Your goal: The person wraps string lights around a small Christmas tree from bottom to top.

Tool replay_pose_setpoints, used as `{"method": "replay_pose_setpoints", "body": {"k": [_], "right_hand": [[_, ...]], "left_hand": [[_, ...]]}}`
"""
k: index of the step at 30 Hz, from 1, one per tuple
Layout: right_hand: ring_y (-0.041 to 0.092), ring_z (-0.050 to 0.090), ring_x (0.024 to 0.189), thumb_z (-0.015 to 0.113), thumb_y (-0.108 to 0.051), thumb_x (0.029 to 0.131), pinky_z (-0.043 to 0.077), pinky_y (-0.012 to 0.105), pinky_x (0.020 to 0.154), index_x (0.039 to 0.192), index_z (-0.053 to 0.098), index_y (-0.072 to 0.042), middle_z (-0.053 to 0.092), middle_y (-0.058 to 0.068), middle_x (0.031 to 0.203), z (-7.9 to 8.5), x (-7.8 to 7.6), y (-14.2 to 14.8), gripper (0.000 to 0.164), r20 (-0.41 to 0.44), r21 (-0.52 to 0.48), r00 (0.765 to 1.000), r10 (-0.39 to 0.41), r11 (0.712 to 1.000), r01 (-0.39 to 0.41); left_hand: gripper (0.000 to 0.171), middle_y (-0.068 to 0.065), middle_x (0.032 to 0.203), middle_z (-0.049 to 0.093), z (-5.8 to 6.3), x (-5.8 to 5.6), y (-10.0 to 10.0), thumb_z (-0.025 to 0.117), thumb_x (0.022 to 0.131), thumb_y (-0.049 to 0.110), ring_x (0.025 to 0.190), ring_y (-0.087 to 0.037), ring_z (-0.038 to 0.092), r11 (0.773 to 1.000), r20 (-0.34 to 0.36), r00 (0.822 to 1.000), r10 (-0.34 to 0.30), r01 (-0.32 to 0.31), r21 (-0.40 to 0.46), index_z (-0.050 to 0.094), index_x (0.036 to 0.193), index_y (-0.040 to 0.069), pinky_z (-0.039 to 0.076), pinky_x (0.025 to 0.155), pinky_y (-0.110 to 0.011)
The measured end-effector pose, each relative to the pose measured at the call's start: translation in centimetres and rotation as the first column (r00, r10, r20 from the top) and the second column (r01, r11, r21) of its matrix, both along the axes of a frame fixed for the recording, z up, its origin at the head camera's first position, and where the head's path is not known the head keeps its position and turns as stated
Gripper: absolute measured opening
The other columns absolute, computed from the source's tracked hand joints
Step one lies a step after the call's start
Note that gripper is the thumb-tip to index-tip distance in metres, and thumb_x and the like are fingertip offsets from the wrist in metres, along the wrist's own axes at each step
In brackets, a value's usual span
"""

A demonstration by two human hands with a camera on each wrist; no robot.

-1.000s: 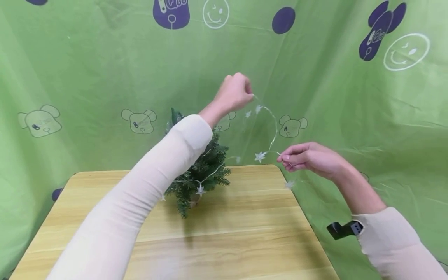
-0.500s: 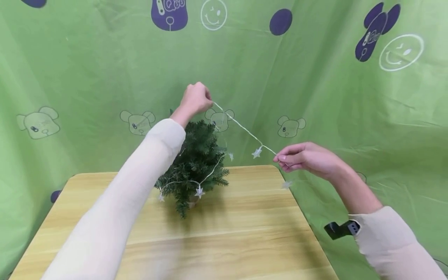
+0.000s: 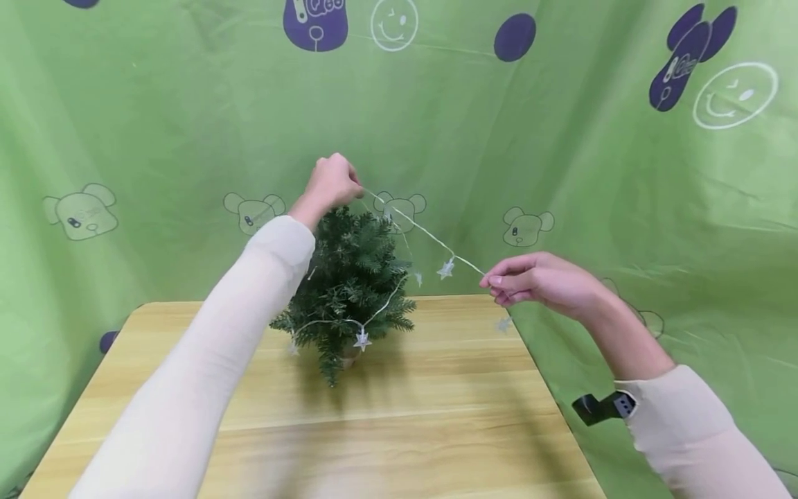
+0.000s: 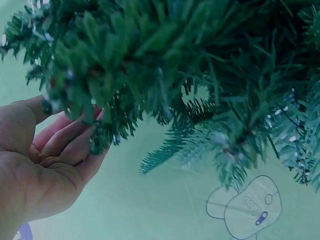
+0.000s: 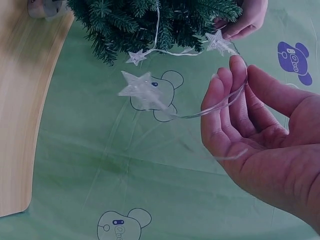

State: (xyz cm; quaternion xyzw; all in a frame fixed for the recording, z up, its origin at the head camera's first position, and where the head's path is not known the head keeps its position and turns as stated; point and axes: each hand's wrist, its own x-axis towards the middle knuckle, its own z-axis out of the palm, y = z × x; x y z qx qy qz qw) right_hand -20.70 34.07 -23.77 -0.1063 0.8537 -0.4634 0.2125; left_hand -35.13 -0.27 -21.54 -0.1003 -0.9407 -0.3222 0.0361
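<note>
A small green Christmas tree [image 3: 349,277] stands in a pot [image 3: 350,355], partly covered by the left sleeve in the head view. My left hand [image 3: 333,179] is at its top and pinches the wire of a star string light [image 3: 430,232]; in the left wrist view, branches hide its fingertips. To the right of the tree, my right hand [image 3: 542,281] pinches the same wire between thumb and fingertips. Between the hands the wire slopes nearly straight, with a clear star [image 3: 445,268] hanging from it. Another star [image 5: 142,87] dangles below the right hand. More wire drapes across the tree's front with a star [image 3: 362,339].
The tree stands on a wooden table [image 3: 405,430], towards its far edge. Close behind hangs a green curtain [image 3: 156,125] printed with bear faces. A black strap end [image 3: 601,409] sticks out from the right cuff.
My left hand has moved left and a little down to the treetop, carrying the wire. The curved wire between the hands has straightened. My right hand has hardly moved.
</note>
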Motion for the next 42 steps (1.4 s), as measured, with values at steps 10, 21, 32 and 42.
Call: {"method": "replay_pose_setpoints", "body": {"k": [10, 21, 32, 42], "right_hand": [[0.024, 0.067, 0.097, 0.057, -0.014, 0.100, 0.058, 0.032, 0.093, 0.126, 0.063, 0.004, 0.068, 0.011, 0.116, 0.0, 0.0, -0.1, 0.032, -0.005, 0.011, 1.000, 0.004, 1.000, -0.004], [0.025, 0.067, 0.097, 0.060, -0.019, 0.100, 0.058, 0.034, 0.093, 0.125, 0.064, 0.001, 0.068, 0.013, 0.113, 0.1, -0.3, -0.8, 0.032, -0.004, 0.028, 1.000, 0.011, 1.000, -0.011], [0.023, 0.067, 0.105, 0.063, -0.018, 0.098, 0.056, 0.032, 0.097, 0.121, 0.066, 0.002, 0.069, 0.010, 0.117, 0.4, -0.2, -1.4, 0.030, -0.023, 0.045, 0.999, 0.046, 0.998, -0.044], [0.027, 0.064, 0.106, 0.062, -0.018, 0.098, 0.056, 0.036, 0.098, 0.116, 0.067, 0.000, 0.067, 0.012, 0.118, 0.1, -0.2, -1.4, 0.027, -0.019, 0.051, 0.998, 0.063, 0.997, -0.062]], "left_hand": [[0.020, -0.013, 0.117, 0.074, 0.1, 0.1, -2.1, 0.067, 0.095, 0.015, 0.092, -0.024, 0.067, 0.997, 0.036, 0.996, 0.080, -0.080, 0.015, 0.076, 0.111, 0.007, 0.058, 0.082, -0.031], [0.021, -0.018, 0.100, 0.075, -0.9, -0.3, -4.9, 0.071, 0.093, 0.007, 0.065, -0.018, 0.072, 0.943, 0.207, 0.976, 0.065, -0.128, 0.307, 0.074, 0.114, 0.002, 0.064, 0.075, -0.034], [0.026, -0.026, 0.110, 0.072, -1.3, 0.8, -6.5, 0.068, 0.096, 0.008, 0.084, -0.029, 0.076, 0.887, 0.251, 0.968, 0.013, -0.127, 0.444, 0.069, 0.121, -0.001, 0.063, 0.083, -0.041], [0.020, -0.023, 0.109, 0.073, -2.5, 1.2, -7.0, 0.069, 0.094, 0.005, 0.088, -0.029, 0.076, 0.899, 0.269, 0.962, 0.051, -0.161, 0.406, 0.072, 0.113, 0.001, 0.063, 0.082, -0.038]]}}
